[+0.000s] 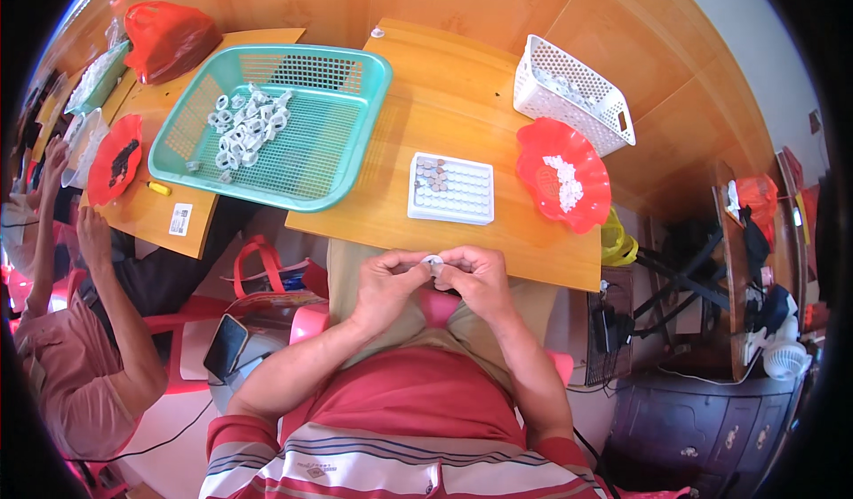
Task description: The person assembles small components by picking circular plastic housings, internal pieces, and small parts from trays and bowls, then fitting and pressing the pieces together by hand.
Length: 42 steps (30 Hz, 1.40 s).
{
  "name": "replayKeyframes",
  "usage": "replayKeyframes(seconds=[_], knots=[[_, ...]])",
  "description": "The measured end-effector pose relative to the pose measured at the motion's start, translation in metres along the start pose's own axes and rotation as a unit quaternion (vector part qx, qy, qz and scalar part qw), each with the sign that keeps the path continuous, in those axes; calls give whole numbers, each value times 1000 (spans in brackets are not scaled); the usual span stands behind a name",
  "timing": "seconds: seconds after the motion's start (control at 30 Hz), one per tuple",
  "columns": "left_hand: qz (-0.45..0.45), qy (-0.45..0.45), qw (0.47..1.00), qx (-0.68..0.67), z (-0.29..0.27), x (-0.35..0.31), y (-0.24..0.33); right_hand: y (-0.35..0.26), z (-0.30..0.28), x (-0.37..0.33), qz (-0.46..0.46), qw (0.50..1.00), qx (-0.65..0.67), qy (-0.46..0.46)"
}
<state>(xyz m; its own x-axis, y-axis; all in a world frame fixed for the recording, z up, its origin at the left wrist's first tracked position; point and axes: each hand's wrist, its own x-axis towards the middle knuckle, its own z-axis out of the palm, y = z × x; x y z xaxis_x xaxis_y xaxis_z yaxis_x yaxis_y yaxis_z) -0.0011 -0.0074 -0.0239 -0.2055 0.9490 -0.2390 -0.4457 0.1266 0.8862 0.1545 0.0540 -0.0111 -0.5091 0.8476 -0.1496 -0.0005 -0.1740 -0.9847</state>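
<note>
A small pale ring (pixel 433 263) sits pinched between the fingertips of both hands. It is held above the lap, just short of the counter (pixel 462 108) edge.

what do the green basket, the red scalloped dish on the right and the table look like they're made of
The green mesh basket looks like moulded plastic: uniform colour, perforated walls. The red scalloped dish also looks plastic, glossy and slightly translucent at its rim. The orange-brown table looks like varnished wood or wood-grain laminate; the grain shows, but which it is cannot be told.
</note>
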Motion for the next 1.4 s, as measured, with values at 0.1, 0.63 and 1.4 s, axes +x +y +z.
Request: replayKeyframes(seconds=[0.1, 0.63, 1.4], knots=[[-19, -4, 1000, 2, -3, 3, -3, 0, -1, 1, -3, 1000, 6, -3], [-98, -6, 992, -81, -6, 4, 1, -81, -105, 30, -147, 843, -444, 266], [-142, -25, 988, -62, -2, 4, 2, -62, -210, 131, 12, 687, -717, 121]])
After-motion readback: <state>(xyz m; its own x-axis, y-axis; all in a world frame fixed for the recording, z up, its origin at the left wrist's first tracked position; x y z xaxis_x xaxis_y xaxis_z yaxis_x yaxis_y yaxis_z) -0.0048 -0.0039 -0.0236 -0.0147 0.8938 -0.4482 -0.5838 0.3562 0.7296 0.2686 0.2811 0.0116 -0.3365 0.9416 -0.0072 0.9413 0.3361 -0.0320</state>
